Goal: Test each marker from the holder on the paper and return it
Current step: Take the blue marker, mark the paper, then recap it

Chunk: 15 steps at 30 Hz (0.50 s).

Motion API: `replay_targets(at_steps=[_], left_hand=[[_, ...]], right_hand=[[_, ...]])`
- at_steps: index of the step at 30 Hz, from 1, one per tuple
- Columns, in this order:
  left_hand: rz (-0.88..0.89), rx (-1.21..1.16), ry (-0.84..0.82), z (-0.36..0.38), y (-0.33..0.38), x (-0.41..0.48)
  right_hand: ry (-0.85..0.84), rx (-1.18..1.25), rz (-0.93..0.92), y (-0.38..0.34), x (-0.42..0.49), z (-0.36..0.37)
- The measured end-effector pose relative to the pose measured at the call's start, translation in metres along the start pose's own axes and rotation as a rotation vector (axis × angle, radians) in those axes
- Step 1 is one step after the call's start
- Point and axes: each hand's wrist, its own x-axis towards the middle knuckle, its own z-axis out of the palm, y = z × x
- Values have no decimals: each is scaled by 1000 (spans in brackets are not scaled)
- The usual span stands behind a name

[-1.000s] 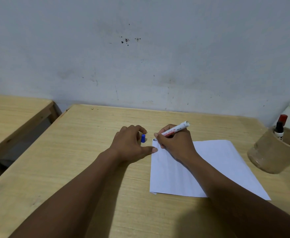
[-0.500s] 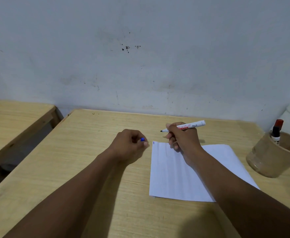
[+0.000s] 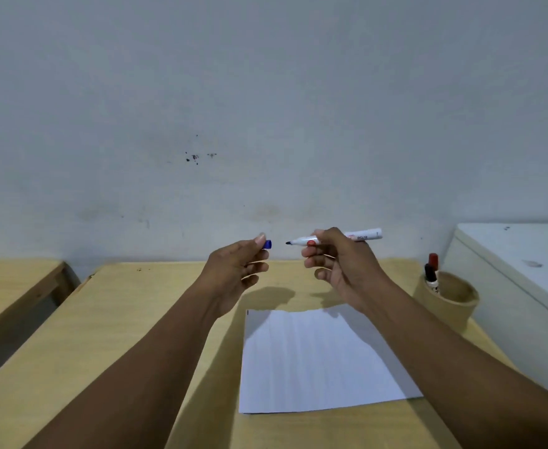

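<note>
Your right hand [image 3: 340,260] pinches the white uncapped marker [image 3: 363,235] level above the wooden table [image 3: 120,335], tip toward your left hand [image 3: 233,270], which pinches the small blue cap [image 3: 268,244]; the two are just apart. The white paper sheet [image 3: 315,361] lies below, with what looks like a tiny mark at its far left corner. The tan cylindrical holder [image 3: 454,299] stands at right.
</note>
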Motion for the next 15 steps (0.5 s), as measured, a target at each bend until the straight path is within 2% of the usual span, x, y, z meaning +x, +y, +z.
replay_targets(at_steps=[5, 15], left_hand=[[-34, -83, -70, 44, -4, -1], [35, -40, -116, 100, -8, 2]], right_hand=[[37, -5, -84, -8, -10, -15], [40, 37, -82, -21, -22, -49]])
